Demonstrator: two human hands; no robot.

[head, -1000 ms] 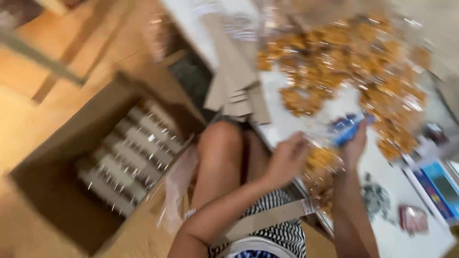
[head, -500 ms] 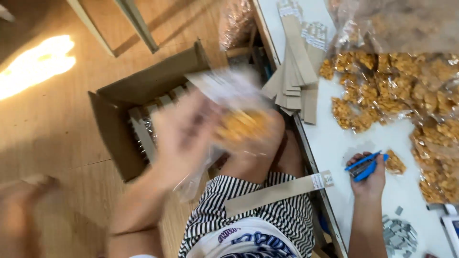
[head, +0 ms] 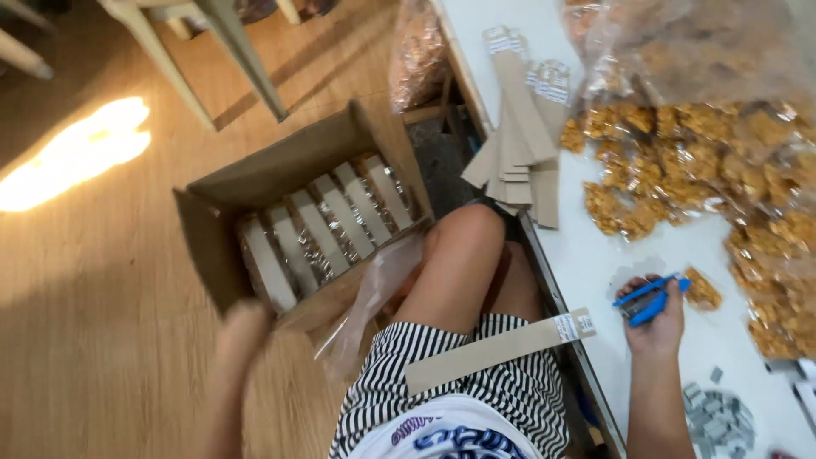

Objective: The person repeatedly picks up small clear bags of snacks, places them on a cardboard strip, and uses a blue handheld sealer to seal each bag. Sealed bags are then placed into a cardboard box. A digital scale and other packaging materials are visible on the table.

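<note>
Your left hand [head: 240, 327] hangs low at about 8 o'clock, just beside the near corner of the cardboard box [head: 217, 246]. It is blurred, so you cannot tell whether its fingers are spread or curled, and nothing shows in it. The box sits on the floor at 10 o'clock, its flaps up, already filled with a row of bagged packs [head: 327, 221] standing on edge with their card tops [head: 353, 200] side by side. If you are squaring that row, press on the card tops rather than the thin film, and mind the loose clear bag [head: 374, 293] hanging between the box and your knee [head: 463, 234].

A card strip [head: 497, 350] lies across your lap at 6 o'clock, its labelled end touching the table edge; it looks ready to slide off, so keep your legs level.

Your right hand [head: 653, 319] rests on the white table [head: 586, 255] at 4 o'clock, fingers closed around a blue stapler [head: 648, 297]. Just beside it lies one small snack pack [head: 702, 289]. Hold the stapler flat so it does not catch that film.

At 1 o'clock a fan of blank card strips [head: 523, 144] overhangs the table edge, and at 2 o'clock a heap of golden snack packs [head: 697, 161] covers the tabletop. Grey staple blocks [head: 718, 416] sit at 5 o'clock.

The floor [head: 110, 340] is pale wood, with a bright sunlit patch [head: 76, 153] at 9 o'clock and chair legs [head: 229, 51] at 11 o'clock.
</note>
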